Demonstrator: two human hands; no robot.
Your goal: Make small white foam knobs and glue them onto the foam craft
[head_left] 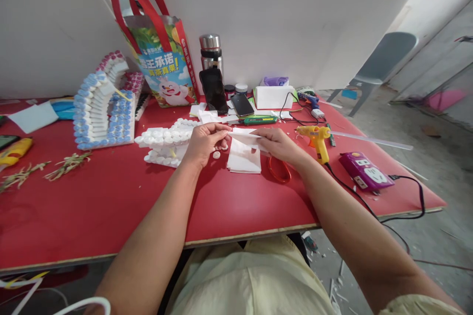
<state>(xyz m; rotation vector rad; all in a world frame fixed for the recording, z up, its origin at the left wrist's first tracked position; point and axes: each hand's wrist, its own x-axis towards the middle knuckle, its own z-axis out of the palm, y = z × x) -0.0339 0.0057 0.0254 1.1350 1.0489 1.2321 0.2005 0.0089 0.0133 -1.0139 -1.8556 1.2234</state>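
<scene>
L grip [207, 141] + R grip [278, 144] — wht sheet [244, 134] held btwn.

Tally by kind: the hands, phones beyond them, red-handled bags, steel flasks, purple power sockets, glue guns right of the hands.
Left hand and right hand: 2
Propped phone and flat phone: 2
Red-handled bag: 1
Steel flask: 1
Purple power socket: 1
Yellow glue gun: 1
Total: 8

On the colourful rectangular shopping bag with red handles [160, 65] I read 雪王承诺 above 真茶真果! White lettering on its red side panel [188, 64] is too small for me to make out.
</scene>
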